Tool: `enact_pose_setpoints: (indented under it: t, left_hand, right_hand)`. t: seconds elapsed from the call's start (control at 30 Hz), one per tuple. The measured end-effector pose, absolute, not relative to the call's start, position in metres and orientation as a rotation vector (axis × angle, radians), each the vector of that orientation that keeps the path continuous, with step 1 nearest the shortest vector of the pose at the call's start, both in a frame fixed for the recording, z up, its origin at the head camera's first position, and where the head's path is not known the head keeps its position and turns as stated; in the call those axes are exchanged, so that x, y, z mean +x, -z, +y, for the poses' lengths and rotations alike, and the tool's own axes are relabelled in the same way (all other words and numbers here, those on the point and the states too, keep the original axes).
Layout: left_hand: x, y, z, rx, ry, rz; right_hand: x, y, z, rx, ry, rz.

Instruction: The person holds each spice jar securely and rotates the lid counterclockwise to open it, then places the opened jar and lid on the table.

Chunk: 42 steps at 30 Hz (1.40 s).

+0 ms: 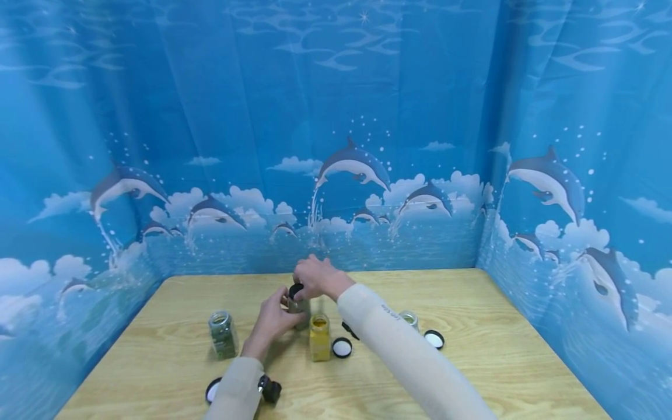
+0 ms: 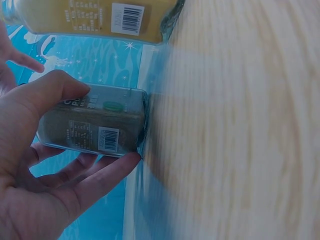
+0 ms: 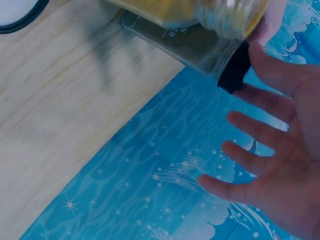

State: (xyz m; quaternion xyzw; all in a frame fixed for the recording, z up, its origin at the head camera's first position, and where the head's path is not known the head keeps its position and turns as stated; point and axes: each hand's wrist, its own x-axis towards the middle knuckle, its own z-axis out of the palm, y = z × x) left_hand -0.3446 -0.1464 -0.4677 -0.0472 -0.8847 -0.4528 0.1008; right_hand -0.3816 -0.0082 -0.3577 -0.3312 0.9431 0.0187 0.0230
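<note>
A square glass jar of grey-brown powder [image 2: 90, 132] stands upright near the back of the table. My left hand [image 1: 273, 319] grips its body, thumb on one side and fingers on the other. The jar wears a black lid [image 3: 234, 69], which my right hand [image 1: 317, 277] pinches between thumb and index finger. In the right wrist view, the other right fingers spread away from the jar. Just right of it stands an open jar of yellow powder [image 1: 319, 341], touched by neither hand.
An open jar with dark green contents [image 1: 223, 337] stands at left. Another open glass jar [image 1: 409, 318] is partly behind my right sleeve. Black lids with white insides lie by the yellow jar [image 1: 342, 348], at right [image 1: 434, 339] and beside my left sleeve [image 1: 212, 389]. A dolphin-print curtain [image 1: 336, 204] surrounds the table.
</note>
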Motion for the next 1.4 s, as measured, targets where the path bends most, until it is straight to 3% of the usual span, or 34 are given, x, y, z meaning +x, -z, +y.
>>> enact_pose_setpoints:
  t: [0.73,1.1,1.4]
  left_hand:
    - [-0.3455,0.4691,-0.1458,-0.146,1.35,-2.616]
    - [-0.3447,0.4686,-0.1459,-0.128,1.319,-2.634]
    - [-0.3458,0.4684,-0.1476,-0.16,1.316,-2.609]
  right_hand:
    - [-0.3749,0.3514,-0.0062,-1.033,-0.054,2.823]
    - [-0.3767,0.3538,-0.0121,-0.911,-0.334,3.0]
    - [-0.376,0.3525,-0.012,-0.985,-0.231,2.924]
